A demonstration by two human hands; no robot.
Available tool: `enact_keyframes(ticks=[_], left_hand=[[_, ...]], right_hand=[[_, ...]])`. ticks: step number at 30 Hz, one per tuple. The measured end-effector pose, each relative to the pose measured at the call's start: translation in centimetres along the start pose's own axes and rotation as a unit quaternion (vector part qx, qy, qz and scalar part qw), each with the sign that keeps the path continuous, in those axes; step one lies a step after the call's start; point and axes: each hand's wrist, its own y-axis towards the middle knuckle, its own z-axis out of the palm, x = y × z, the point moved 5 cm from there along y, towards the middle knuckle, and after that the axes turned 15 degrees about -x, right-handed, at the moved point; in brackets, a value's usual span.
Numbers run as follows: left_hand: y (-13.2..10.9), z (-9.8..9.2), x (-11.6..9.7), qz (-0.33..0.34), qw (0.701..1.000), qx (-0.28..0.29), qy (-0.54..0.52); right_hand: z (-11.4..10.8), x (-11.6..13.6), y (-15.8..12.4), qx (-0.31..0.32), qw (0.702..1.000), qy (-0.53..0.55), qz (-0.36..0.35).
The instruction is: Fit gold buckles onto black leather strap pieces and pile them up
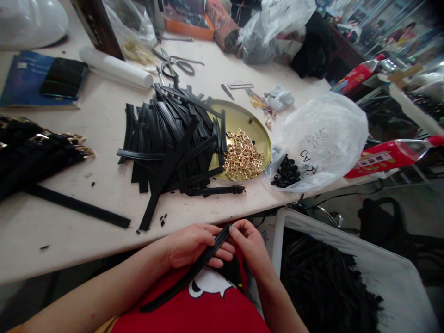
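A long black strap (194, 273) runs diagonally over the red clothing at the table's front edge. My left hand (199, 245) is closed on it near its upper end, thumb on top and fingers beneath. At the tip, my right hand (244, 236) pinches the strap between thumb and fingers. Beyond my hands lies a heap of black straps (169, 138), partly over a yellow oval tray (258, 125) with small gold buckles (243, 155). One strap with a buckle (215, 190) lies in front of the heap.
A plastic bag (326, 138) with black loops (286, 172) sits right of the tray. A white bin (391, 268) of black pieces stands at the lower right. Scissors (176, 64), a phone (64, 77) and a white roll (116, 68) lie farther back. Bundled straps (34, 155) are at left.
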Motion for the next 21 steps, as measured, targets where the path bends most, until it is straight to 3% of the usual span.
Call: enact_keyframes(ticks=[10, 15, 18, 21], left_hand=[[0.1, 0.2, 0.3, 0.008, 1.0, 0.002, 0.015], [-0.2, 0.1, 0.4, 0.026, 0.988, -0.039, 0.148], [-0.9, 0.2, -1.5, 0.151, 0.935, -0.106, 0.303], [-2.0, 0.8, -3.7, 0.304, 0.838, -0.165, 0.422]], right_hand=[[-0.3, 0.0, -0.2, 0.002, 1.0, 0.006, -0.007], [-0.4, -0.4, -0.4, 0.022, 0.995, 0.088, 0.037], [-0.4, -0.3, -0.5, 0.045, 0.981, 0.171, 0.08], [-0.3, 0.1, -0.5, 0.053, 0.966, 0.227, 0.114]])
